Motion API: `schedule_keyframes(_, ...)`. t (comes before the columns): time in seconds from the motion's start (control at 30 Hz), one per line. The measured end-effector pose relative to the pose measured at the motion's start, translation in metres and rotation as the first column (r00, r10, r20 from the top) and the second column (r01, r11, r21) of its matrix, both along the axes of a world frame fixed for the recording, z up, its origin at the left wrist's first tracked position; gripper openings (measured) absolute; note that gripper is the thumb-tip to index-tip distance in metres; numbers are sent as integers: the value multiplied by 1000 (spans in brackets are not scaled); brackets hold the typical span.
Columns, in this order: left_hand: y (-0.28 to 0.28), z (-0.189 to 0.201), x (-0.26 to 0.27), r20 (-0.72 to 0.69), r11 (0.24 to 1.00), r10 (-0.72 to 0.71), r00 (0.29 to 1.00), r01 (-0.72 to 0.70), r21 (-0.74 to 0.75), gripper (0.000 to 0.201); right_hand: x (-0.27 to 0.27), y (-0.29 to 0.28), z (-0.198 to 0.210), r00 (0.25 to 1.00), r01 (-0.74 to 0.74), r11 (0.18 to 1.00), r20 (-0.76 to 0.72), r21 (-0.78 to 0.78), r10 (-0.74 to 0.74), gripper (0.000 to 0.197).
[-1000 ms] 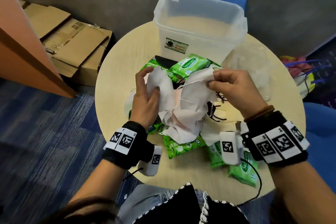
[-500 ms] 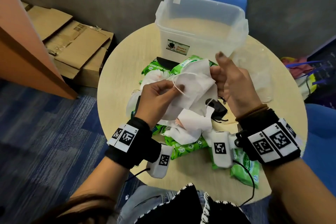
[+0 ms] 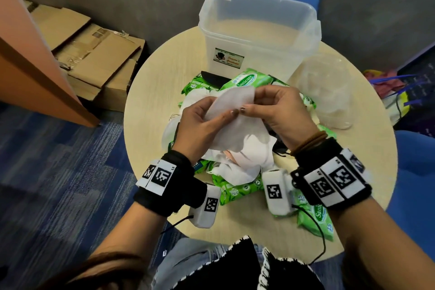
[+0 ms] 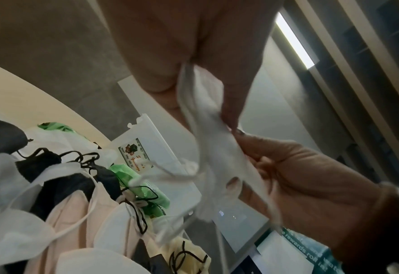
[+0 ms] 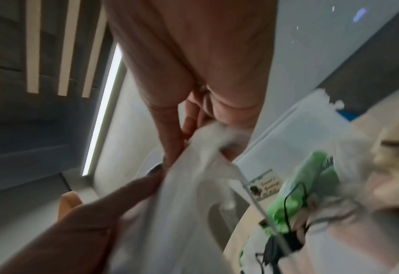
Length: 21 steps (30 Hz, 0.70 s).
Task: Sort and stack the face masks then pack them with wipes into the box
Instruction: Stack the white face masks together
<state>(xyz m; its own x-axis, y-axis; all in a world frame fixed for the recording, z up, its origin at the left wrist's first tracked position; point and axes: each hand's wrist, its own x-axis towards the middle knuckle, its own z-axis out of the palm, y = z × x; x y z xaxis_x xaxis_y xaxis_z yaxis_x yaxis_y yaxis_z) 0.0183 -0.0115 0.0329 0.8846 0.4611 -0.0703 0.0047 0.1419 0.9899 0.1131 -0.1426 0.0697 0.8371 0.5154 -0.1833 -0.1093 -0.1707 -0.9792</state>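
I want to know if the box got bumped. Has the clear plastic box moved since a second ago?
No. The clear plastic box sits at the same spot on the round table, label facing the person.

right hand (image 5: 194,103) | pinches white mask (image 5: 194,185) | left hand (image 5: 95,218) grips too

Hands (image 3: 237,115) now closer on mask (image 3: 231,110)
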Motion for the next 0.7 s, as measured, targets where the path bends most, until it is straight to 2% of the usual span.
schedule_keyframes(0.03, 0, -1, 1, 11, 1000, 21, 1000, -21, 23, 12, 0, 4, -3, 1000, 7, 1000, -1, -9, -7, 16)
schedule_keyframes(0.1, 7, -5, -2, 36, 993, 89, 995, -92, 80, 14, 9, 4, -12, 999, 48, 997, 0, -54, -48, 18)
schedule_keyframes(0.13, 13, -8, -5, 39, 987, 125, 991, -129, 99, 21, 16, 0, -18, 996, 81, 991, 46, -107, -76, 21)
schedule_keyframes(0.2, 28, -14, -14, 15, 977, 186, 983, -186, 102, 35, 32, -15, -35, 977, 137, 939, 198, -316, -76, 23)
schedule_keyframes(0.27, 40, -21, -25, -13, 966, 243, 970, -241, 96, 42, 39, -28, -53, 972, 88, 806, 228, -586, 59, 19)
schedule_keyframes(0.33, 48, -28, -31, -32, 951, 291, 956, -285, 122, 40, 36, -35, -72, 967, -5, 612, 152, -791, 204, 44)
schedule_keyframes(0.4, 50, -33, -33, -41, 939, 301, 953, -288, 189, 32, 28, -34, -84, 955, -34, 472, 110, -881, 274, 61)
schedule_keyframes(0.47, 46, -37, -34, -72, 948, 269, 960, -251, 194, 32, 25, -33, -95, 952, -44, 417, 89, -908, 294, 64)
schedule_keyframes(0.5, 43, -38, -34, -87, 956, 248, 965, -229, 184, 33, 25, -33, -99, 955, -51, 421, 80, -905, 286, 61)
schedule_keyframes(0.57, 38, -39, -35, -106, 964, 214, 971, -193, 182, 32, 29, -34, -103, 970, -45, 482, 76, -875, 230, 50)
schedule_keyframes(0.63, 36, -40, -36, -123, 967, 207, 971, -184, 174, 29, 34, -37, -97, 975, -24, 568, 106, -823, 194, 37)
schedule_keyframes(0.7, 36, -41, -36, -140, 966, 220, 965, -196, 171, 30, 40, -42, -81, 973, -17, 689, 145, -724, 177, 23)
